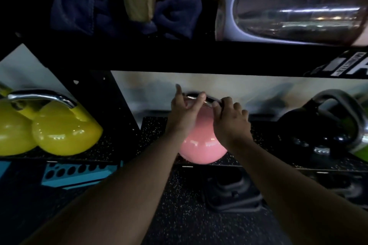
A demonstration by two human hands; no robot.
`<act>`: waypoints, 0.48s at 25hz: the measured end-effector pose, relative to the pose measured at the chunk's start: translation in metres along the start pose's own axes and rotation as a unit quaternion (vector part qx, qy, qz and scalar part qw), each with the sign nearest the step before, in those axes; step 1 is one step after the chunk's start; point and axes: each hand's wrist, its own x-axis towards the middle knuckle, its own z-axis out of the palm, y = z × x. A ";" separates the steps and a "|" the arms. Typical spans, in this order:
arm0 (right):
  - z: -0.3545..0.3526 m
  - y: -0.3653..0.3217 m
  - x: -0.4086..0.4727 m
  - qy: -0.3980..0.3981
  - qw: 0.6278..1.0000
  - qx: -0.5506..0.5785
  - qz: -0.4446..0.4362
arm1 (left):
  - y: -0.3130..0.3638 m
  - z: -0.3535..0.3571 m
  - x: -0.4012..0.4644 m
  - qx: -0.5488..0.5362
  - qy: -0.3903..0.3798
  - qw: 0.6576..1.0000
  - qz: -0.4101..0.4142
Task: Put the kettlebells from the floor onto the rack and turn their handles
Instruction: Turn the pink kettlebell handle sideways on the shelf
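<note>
A pink kettlebell (201,145) stands on the lower shelf of the black rack (179,57), at the middle. Its chrome handle runs across the top. My left hand (184,113) pinches the left end of the handle between thumb and fingers. My right hand (231,121) is wrapped around the right end. Both forearms reach in from the bottom of the view and hide part of the bell's body.
Two yellow kettlebells (63,131) sit on the same shelf at the left, a black kettlebell (322,131) at the right. A lilac kettlebell (288,10) and dark blue cloths (79,6) lie on the upper shelf. Below is speckled rubber floor (179,215) with a dark weight (231,195).
</note>
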 end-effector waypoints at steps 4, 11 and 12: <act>-0.024 0.013 -0.003 -0.098 0.960 0.258 0.052 | -0.012 0.011 -0.004 -0.012 0.031 0.999 -0.012; 0.019 -0.010 -0.028 -0.057 0.911 0.402 0.079 | 0.004 -0.017 0.057 0.103 -0.073 0.991 -0.046; 0.021 -0.013 -0.028 -0.062 0.907 0.409 0.079 | 0.003 -0.022 0.063 0.118 -0.093 0.987 -0.061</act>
